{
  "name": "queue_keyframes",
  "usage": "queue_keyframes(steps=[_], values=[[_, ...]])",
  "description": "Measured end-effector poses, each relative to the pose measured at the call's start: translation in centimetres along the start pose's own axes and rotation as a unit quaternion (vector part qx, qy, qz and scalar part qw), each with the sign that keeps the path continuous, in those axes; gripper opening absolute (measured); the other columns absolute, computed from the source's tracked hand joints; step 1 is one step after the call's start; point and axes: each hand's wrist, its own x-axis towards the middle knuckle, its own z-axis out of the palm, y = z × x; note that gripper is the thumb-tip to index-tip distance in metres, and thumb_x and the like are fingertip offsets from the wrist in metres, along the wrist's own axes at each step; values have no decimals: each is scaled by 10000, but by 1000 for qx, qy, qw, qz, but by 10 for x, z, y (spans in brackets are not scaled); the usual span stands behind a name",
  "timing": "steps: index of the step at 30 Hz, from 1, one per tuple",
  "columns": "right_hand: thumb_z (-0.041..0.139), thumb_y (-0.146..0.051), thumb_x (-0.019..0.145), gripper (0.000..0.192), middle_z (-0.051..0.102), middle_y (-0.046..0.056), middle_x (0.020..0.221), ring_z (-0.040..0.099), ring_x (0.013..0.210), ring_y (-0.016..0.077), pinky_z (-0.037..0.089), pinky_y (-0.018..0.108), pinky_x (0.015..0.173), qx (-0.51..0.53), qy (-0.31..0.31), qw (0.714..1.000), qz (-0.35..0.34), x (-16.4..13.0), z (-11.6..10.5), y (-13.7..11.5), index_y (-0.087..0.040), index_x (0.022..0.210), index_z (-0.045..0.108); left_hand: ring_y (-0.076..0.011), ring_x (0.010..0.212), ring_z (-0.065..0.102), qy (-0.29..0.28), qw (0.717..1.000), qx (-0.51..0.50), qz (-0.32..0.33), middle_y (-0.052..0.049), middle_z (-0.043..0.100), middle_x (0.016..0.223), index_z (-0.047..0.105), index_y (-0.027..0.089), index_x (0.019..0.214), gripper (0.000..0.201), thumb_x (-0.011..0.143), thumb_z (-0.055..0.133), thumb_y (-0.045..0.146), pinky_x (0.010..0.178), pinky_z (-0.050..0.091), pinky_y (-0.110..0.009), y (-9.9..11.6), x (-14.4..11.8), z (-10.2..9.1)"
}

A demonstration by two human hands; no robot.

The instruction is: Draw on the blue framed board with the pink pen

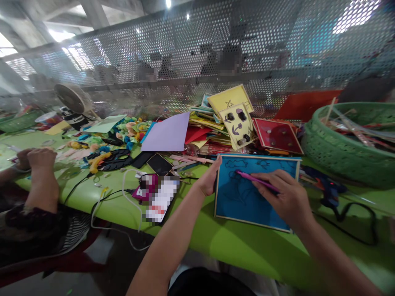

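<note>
A blue framed board (247, 211) with thin pale edging lies on the green table, tilted slightly. Dark line drawings mark it: a cloud, a small sun-like shape and a flower with leaves. My left hand (210, 177) grips the board's left edge near the top corner, its thumb up along the frame. In my right hand (286, 196) is a purple pen (261, 181), pinched between thumb and fingers. The pen's tip is at the flower head, and this hand covers part of the board's right side.
Behind the board are a yellow decorated panel (236, 127), a red panel (277, 135) and a lilac sheet (166, 133). A green basket (348, 152) and a glue gun (327, 185) stand at right. Phone (162, 201), cables and scissors lie left, near another person's hands (38, 160).
</note>
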Motion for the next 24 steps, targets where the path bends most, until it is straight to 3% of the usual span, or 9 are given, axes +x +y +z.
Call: queue_keyframes(steps=[5, 11, 20, 24], values=[[669, -274, 932, 141, 708, 57, 853, 654, 745, 220, 535, 372, 698, 9, 5, 1000, 7, 2, -5, -4, -245, 1028, 768, -299, 1034, 747, 27, 1000, 0, 3, -170, 783, 1112, 662, 151, 1355, 685, 1015, 335, 648, 961, 565, -447, 1, 0, 1], [669, -271, 931, 128, 688, 46, 802, 637, 697, 216, 516, 376, 668, 21, 27, 999, 21, 4, -12, -5, -252, 1012, 767, -304, 995, 754, 15, 1000, -18, 2, -174, 790, 1055, 681, 130, 1308, 722, 1005, 320, 677, 959, 563, -461, 6, -4, 2], [684, -270, 925, 136, 681, 43, 824, 642, 716, 204, 517, 344, 657, 11, 12, 1000, 1, 2, -7, 0, -242, 1038, 755, -282, 983, 755, 2, 999, -37, 19, -169, 787, 1066, 655, 125, 1335, 679, 1020, 343, 640, 964, 559, -440, 5, -1, -1], [677, -276, 931, 132, 702, 49, 848, 657, 734, 214, 532, 358, 680, 6, 8, 1000, 0, 3, -6, 0, -257, 1037, 752, -280, 1015, 750, 32, 998, -41, 24, -153, 793, 1057, 643, 135, 1357, 626, 1035, 359, 591, 986, 552, -436, 5, -2, 2]])
